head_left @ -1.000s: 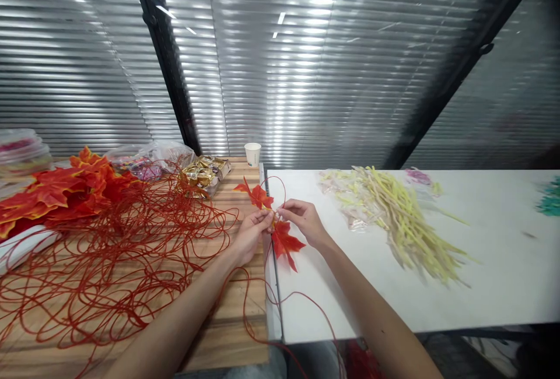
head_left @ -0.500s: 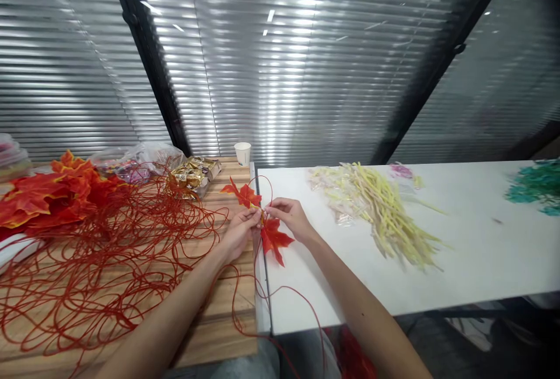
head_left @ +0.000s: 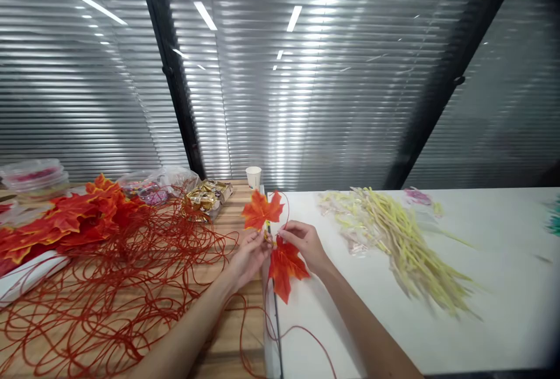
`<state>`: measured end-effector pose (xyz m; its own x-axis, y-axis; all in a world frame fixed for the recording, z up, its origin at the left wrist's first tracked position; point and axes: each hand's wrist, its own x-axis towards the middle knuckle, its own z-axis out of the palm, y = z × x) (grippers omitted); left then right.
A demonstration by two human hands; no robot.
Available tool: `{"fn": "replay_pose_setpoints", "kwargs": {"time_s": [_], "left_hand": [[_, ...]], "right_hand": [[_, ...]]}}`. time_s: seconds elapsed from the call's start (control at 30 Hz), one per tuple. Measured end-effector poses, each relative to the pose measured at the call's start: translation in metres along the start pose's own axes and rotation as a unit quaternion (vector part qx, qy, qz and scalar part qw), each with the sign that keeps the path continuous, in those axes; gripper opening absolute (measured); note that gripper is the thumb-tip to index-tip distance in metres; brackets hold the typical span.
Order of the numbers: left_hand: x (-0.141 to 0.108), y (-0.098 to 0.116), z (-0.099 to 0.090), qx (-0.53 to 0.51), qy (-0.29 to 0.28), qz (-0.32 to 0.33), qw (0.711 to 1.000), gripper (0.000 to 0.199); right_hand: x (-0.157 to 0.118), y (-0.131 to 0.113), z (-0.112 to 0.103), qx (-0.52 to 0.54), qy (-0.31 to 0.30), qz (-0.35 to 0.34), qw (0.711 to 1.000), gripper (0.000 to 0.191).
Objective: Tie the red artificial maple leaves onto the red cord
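My left hand point(head_left: 250, 258) pinches the stem area below an upper red-orange maple leaf point(head_left: 262, 210), over the seam between the two tables. Close on its right, the fingers of my right hand point(head_left: 305, 243) are pressed together on a thin red cord point(head_left: 287, 207), which loops up beside the leaf. A lower maple leaf point(head_left: 286, 265) hangs between the hands, just under my right fingertips. The small joint between the leaves is partly hidden by my fingers.
Tangled red cord point(head_left: 118, 285) spreads over the wooden table beside piled maple leaves point(head_left: 74, 216). Gold packets point(head_left: 207, 197), a paper cup point(head_left: 253, 177) and stacked plastic tubs point(head_left: 35, 178) stand behind. Yellow stems point(head_left: 406, 239) lie on the white table point(head_left: 503, 320).
The view has shifted, so the tables sit lower in it. The upper leaf has turned to face the camera and stands more upright. Both hands remain close together at the leaves.
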<state>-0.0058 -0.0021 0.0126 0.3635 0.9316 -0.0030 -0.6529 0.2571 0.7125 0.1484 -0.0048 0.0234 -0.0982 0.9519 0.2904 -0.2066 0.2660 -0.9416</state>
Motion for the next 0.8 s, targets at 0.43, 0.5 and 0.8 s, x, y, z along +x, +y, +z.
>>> {"fn": "replay_pose_setpoints", "kwargs": {"time_s": [0.43, 0.5, 0.8], "left_hand": [[-0.0020, -0.0078, -0.0067, 0.007, 0.012, -0.049, 0.999, 0.015], [-0.0014, -0.0086, -0.0076, 0.007, 0.014, -0.045, 0.999, 0.013], [-0.0023, -0.0094, -0.0045, 0.044, 0.022, -0.047, 0.998, 0.026]], "right_hand": [[-0.0030, -0.0032, 0.0062, 0.030, -0.010, -0.018, 0.999, 0.013], [-0.0028, -0.0011, 0.0061, 0.032, -0.014, -0.033, 0.999, 0.011], [-0.0039, 0.0028, 0.0088, -0.001, -0.025, -0.064, 0.998, 0.011]]}}
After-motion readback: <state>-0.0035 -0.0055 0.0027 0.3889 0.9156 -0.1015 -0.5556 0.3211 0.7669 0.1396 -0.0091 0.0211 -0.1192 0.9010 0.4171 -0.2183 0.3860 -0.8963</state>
